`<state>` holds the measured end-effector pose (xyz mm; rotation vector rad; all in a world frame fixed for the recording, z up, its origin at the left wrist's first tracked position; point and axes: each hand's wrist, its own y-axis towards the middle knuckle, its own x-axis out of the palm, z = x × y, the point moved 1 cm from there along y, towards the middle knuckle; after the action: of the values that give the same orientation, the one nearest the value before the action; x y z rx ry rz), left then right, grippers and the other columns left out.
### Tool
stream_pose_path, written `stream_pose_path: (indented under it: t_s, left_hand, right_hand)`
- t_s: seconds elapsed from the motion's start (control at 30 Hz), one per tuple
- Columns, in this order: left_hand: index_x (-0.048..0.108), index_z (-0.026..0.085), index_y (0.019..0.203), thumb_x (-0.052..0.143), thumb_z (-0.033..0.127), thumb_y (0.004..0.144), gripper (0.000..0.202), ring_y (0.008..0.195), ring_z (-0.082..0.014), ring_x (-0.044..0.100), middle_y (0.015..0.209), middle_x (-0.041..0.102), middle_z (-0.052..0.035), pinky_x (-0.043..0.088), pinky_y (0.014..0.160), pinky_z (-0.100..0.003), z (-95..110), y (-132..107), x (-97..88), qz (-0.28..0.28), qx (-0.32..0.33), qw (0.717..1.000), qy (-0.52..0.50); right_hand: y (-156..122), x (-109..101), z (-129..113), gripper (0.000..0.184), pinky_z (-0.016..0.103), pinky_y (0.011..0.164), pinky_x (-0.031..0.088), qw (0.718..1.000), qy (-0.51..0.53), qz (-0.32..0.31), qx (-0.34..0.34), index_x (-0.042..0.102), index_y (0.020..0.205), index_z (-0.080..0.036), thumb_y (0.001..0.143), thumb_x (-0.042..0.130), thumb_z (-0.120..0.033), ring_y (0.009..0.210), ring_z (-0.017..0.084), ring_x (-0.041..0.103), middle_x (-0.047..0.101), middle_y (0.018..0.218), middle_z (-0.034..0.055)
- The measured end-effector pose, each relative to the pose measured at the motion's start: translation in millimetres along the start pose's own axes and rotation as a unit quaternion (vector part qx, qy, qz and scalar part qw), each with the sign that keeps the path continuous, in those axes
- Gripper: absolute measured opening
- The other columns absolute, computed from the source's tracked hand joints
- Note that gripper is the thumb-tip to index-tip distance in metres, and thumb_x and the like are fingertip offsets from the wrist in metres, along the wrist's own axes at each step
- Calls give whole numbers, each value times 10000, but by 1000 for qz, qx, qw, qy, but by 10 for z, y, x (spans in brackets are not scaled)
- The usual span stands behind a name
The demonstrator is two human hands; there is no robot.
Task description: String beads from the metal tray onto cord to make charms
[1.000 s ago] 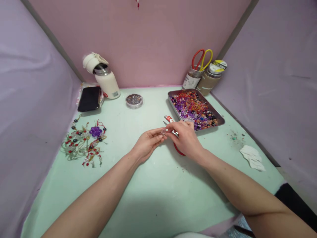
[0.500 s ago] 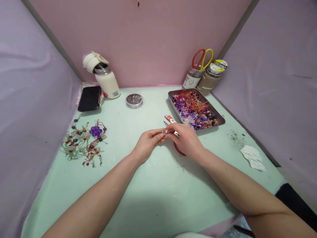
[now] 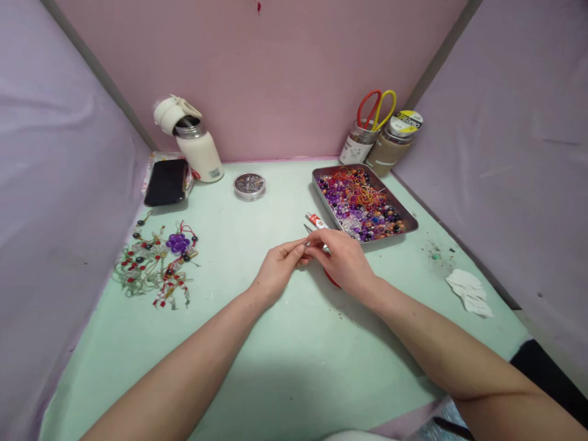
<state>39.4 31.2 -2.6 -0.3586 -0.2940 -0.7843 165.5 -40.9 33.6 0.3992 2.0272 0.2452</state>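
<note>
My left hand point(image 3: 275, 269) and my right hand point(image 3: 342, 257) meet fingertip to fingertip over the middle of the green table point(image 3: 275, 355). Both are pinched closed on a tiny clear beaded piece point(image 3: 305, 244) between them, too small to make out well. Under my right hand lie a small pair of scissors with a red loop point(image 3: 331, 280) and a red and white tube point(image 3: 315, 220). Just beyond my right hand stands a metal tray point(image 3: 408, 215) full of purple, clear and dark beads with orange cords.
A heap of finished beaded charms point(image 3: 156, 260) lies at the left. At the back stand a white flask point(image 3: 197, 150), a black pouch point(image 3: 166, 182), a round thread spool point(image 3: 248, 185) and jars with red and yellow scissors point(image 3: 374, 110). A crumpled tissue point(image 3: 469, 292) lies right.
Both hands stay together in the same spot. My fingers have shifted slightly on the small piece, which is more hidden between the fingertips than before.
</note>
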Motion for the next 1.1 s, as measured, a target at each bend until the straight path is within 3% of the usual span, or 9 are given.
stream_pose_path:
  t_s: [0.2, 0.43, 0.73, 0.87, 1.1]
  left_hand:
    - [750, 131, 889, 688, 382, 753, 292, 807, -142, 592, 876, 712, -89, 450, 791, -273, 46, -35, 47, 35, -13, 998, -49]
    - [720, 126, 913, 707, 326, 743, 263, 774, -119, 607, 848, 697, -74, 460, 784, -266, 92, -20, -2, 88, -36, 990, -102]
    - [710, 111, 945, 706, 322, 739, 295, 711, -101, 591, 840, 678, -71, 446, 705, -251, 81, -15, -24, 82, -44, 990, -106]
    - [712, 105, 939, 698, 332, 744, 300, 654, -78, 546, 832, 660, -66, 404, 618, -231, 78, -5, -33, 76, -40, 991, -102]
    - [718, 107, 937, 698, 336, 745, 300, 647, -66, 517, 829, 642, -58, 382, 610, -222, 67, -5, -33, 63, -38, 992, -104]
  right_hand:
    - [1, 2, -21, 37, 316, 758, 410, 999, 9, -13, -28, 594, 890, -208, 854, 593, -198, 787, 188, 592, 674, 810, 21]
    - [82, -162, 123, 127, 380, 839, 425, 996, 14, -5, -90, 624, 982, -205, 885, 542, -199, 957, 222, 552, 638, 997, 76]
    - [104, -159, 102, 183, 380, 815, 436, 988, -21, -39, -151, 691, 926, -230, 905, 510, -210, 916, 209, 510, 611, 945, 72]
    - [88, -122, 105, 175, 384, 826, 441, 984, -37, -33, -168, 685, 937, -233, 903, 514, -219, 921, 208, 496, 605, 953, 71]
    - [79, -67, 107, 175, 379, 826, 458, 982, -54, -22, -177, 665, 886, -205, 909, 492, -226, 895, 201, 484, 611, 944, 74]
